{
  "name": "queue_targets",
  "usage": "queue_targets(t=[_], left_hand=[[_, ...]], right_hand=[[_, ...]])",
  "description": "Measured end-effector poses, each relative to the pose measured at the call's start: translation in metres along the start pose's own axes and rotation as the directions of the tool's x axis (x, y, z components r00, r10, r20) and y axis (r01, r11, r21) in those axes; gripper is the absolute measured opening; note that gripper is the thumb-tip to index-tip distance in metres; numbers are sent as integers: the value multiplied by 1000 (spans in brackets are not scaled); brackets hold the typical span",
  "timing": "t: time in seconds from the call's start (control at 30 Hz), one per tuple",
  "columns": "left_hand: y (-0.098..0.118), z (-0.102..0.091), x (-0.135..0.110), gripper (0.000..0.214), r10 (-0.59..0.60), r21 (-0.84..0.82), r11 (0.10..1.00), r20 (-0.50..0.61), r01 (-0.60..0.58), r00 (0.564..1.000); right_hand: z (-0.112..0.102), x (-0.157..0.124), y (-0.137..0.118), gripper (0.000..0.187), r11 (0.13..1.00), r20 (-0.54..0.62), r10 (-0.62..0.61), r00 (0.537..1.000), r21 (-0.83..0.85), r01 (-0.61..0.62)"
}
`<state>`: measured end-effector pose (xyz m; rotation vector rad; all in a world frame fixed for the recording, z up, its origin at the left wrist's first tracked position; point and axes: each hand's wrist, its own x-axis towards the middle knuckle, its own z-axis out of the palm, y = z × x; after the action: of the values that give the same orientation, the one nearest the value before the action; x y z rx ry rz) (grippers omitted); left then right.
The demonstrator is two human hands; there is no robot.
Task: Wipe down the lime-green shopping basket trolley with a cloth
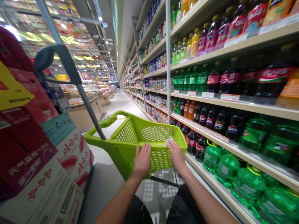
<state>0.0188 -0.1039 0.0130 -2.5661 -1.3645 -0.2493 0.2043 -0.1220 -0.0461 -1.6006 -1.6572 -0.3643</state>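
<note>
A green plastic shopping cart (149,149) with perforated walls stands in front of my knees, and the part of its basket in view holds no goods. My left hand (143,160) rests against the near side wall, its fingers extended over the rim and nothing in them. At the right part of the same rim, my right hand (176,154) presses a crumpled white tissue (168,141) against the plastic. The tissue is partly hidden beneath the fingers. From the cart's left end a grey pole (87,104) slants up, carrying a grey curved handle (57,63).
Close on the right, shelves (233,96) hold rows of soda bottles, with large green bottles (249,180) at the bottom. Stacked drink cartons (39,168) stand close on the left. A pale tiled aisle (116,101) runs ahead past display counters (86,109).
</note>
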Motion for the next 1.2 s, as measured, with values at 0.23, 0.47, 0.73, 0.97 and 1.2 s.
queue_targets(t=[0.23, 0.47, 0.73, 0.97, 1.2], left_hand=[[25, 15, 8, 62, 67, -1, 998, -13, -67, 998], [29, 25, 7, 64, 70, -22, 997, -33, -71, 997], [38, 27, 5, 65, 72, -28, 997, -67, -74, 995], [21, 28, 2, 66, -17, -41, 999, -98, 13, 995], [21, 26, 0, 66, 2, -40, 999, -80, -6, 997]], right_hand=[[-2, -7, 13, 54, 998, -37, 59, 998, 1, -59], [-16, -14, 38, 48, 994, -71, 101, 992, -25, -103], [3, -22, 4, 55, 998, -81, -2, 997, 62, 8], [-19, -35, 40, 50, 995, -163, 93, 982, 36, -88], [11, -105, 27, 56, 999, -99, 26, 995, 25, -24]])
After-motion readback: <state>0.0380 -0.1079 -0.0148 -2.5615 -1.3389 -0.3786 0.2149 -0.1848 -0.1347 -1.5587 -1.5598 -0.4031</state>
